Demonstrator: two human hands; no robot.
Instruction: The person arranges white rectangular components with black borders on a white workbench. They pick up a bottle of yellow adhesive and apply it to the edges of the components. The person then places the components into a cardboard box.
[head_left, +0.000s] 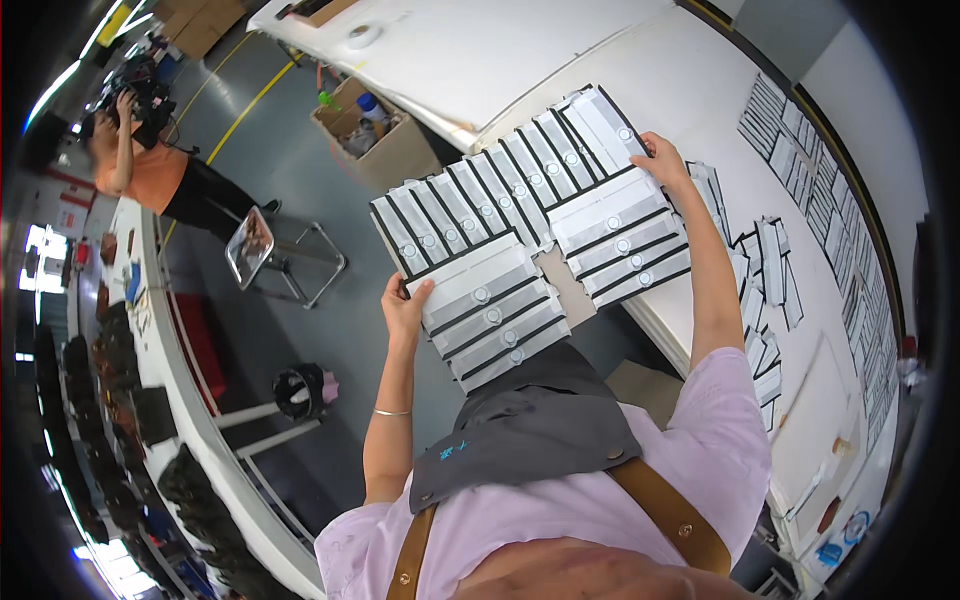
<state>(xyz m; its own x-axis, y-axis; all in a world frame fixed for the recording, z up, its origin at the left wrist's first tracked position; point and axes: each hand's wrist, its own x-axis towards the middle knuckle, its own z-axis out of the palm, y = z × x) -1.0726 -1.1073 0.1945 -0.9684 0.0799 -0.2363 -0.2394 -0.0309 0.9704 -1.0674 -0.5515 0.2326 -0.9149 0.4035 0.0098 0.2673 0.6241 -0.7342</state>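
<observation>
At nine o'clock a long curved tabletop (pixel 175 345) runs down the left rim, lined with dark items too small to make out, and at about ten o'clock another person in an orange top (pixel 140 165) stands on the grey floor (pixel 270 150) with arms raised to the head. Just right of that person sits a small metal tray on a folding stand (pixel 250 245), and lower, near eight o'clock, a black round bin (pixel 297 390) rests beside white rails. Toward twelve o'clock an open cardboard box (pixel 385 140) holding bottles and scraps stands on the floor against a white tabletop (pixel 480 60). At the centre the person carries a broad flat board of white pouches (pixel 510 215) with black stripes and small round buttons, laid in overlapping rows and held up in the air between chest and tabletop. The left hand (pixel 403 305) grips its near-left edge at about nine o'clock of the board, thumb on top and fingers curled under, a thin bracelet (pixel 392 411) on the wrist. The right hand (pixel 662 160) clasps the far-right edge at about two o'clock of the board, fingers wrapped over the rim. Further right, from one to four o'clock, a second white tabletop (pixel 700 70) carries more striped pouches (pixel 765 265) lying loose, and long rows of them (pixel 850 250) along its far side.
</observation>
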